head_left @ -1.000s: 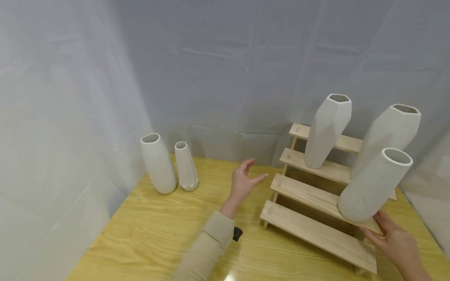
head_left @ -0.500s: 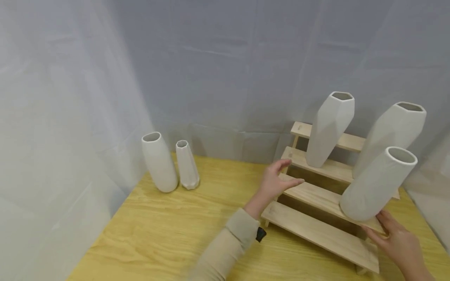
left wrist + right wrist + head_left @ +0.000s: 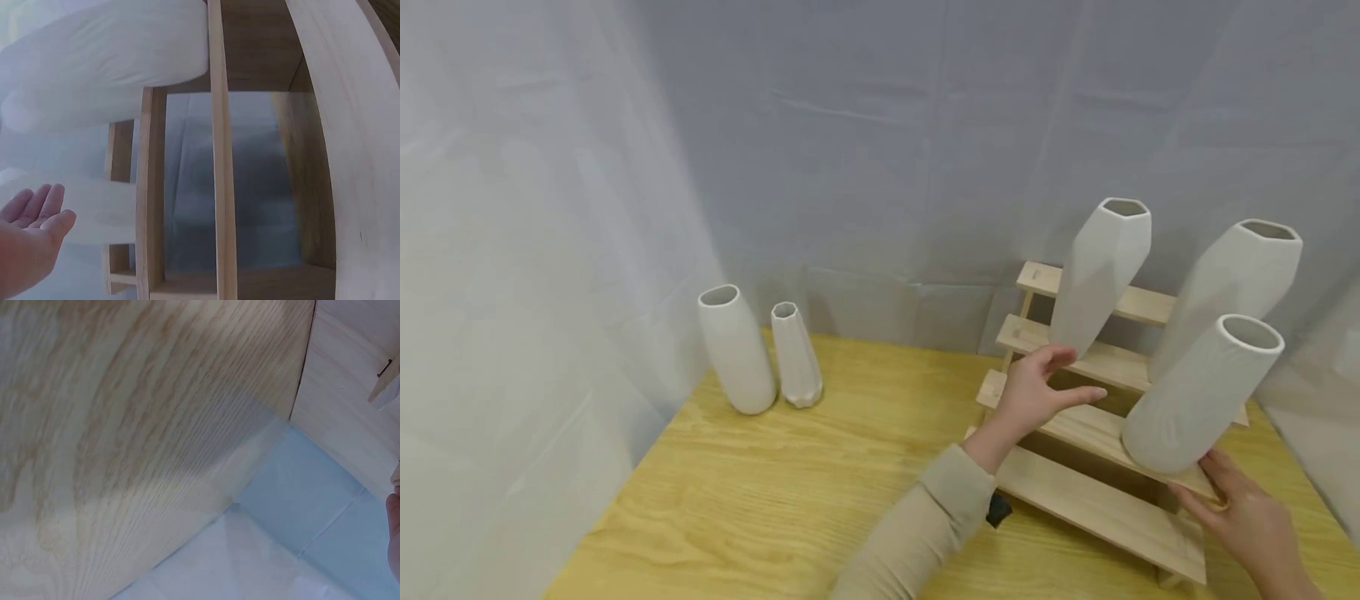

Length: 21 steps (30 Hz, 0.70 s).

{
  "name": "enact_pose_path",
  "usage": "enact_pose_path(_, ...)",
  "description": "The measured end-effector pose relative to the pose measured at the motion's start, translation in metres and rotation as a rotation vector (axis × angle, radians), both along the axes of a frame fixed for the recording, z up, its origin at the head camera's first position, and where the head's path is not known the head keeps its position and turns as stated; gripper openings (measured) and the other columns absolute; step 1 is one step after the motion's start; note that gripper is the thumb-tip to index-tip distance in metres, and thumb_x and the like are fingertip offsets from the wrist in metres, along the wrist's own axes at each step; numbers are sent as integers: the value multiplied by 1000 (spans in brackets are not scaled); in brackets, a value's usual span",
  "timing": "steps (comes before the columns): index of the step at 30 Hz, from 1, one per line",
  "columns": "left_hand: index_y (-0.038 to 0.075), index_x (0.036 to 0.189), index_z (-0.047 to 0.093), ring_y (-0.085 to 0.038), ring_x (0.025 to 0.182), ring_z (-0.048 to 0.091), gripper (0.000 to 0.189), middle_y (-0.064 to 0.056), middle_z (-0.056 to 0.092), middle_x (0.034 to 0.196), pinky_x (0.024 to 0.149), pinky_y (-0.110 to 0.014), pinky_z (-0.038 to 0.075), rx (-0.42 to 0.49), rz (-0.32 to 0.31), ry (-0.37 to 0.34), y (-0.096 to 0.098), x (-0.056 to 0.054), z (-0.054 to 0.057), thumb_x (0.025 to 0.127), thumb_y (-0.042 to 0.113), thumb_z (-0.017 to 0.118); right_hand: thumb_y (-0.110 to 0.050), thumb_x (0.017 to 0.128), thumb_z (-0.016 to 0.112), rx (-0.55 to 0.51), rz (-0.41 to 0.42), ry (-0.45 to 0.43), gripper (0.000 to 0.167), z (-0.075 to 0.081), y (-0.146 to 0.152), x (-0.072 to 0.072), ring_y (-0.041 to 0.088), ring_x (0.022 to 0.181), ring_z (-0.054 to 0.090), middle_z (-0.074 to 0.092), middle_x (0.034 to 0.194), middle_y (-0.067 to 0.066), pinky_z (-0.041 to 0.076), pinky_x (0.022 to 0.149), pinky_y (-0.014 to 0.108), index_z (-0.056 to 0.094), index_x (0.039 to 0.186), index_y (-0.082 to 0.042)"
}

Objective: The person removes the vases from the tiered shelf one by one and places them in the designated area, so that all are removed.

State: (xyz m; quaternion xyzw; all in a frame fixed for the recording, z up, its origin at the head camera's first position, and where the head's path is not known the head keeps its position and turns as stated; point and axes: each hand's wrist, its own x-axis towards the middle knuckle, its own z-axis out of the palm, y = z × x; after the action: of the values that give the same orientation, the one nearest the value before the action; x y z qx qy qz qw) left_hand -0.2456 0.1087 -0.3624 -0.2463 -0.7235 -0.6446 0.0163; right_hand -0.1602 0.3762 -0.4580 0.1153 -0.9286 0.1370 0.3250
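One worktop [image 3: 737,517] is carrying everything, with the four-shelf stand [image 3: 1097,507] sitting toward its right edge. The left angular vase [image 3: 1101,267] is standing on the third shelf [image 3: 1112,364] up, and the right angular vase [image 3: 1236,275] is rising beside it, nearer the stand's right edge, its foot hiding behind the round vase [image 3: 1202,396]. That round vase is standing on the second shelf [image 3: 1086,427], near the right end. By the worktop's far left corner, the oval vase [image 3: 739,354] and the smaller fluted vase [image 3: 797,358] are standing just beside each other. The right hand [image 3: 1247,508] appears to be pinching the second shelf's right end, thumb at the front edge; whether a fingertip is also touching the round vase, I cannot tell. The left hand [image 3: 1037,396] is hovering over the second shelf, thumb and fingers apart, holding nothing, its fingertips overlapping the left angular vase's foot in the head view, contact unclear. For doing this well, I judge, the right hand should be bracing the stand without tugging, and the left should be passing slowly and low, its thumb clearing the round vase and its fingers clearing the angular one, since vases this tall are probably tipping easily.
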Motion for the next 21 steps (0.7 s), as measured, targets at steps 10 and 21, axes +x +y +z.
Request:
enact_pose_path(10, 5, 117, 54, -2, 104, 49, 53, 1, 56, 116, 84, -13, 40, -64, -49, 64, 29, 3, 3, 70, 19, 75, -28, 58, 79, 10, 19, 42, 67, -1, 0, -2, 29, 52, 54, 57, 102, 26, 43, 40, 46, 56, 114, 3)
enact_pose_path(21, 8, 118, 54, -1, 105, 48, 59, 3, 55, 117, 83, -11, 39, -196, -43, 185, 57, 7, 7, 67, 26, 78, -34, 66, 75, -7, 27, 6, 69, 0, 1, 1, 34, 55, 55, 55, 104, 30, 43, 44, 51, 52, 120, 1)
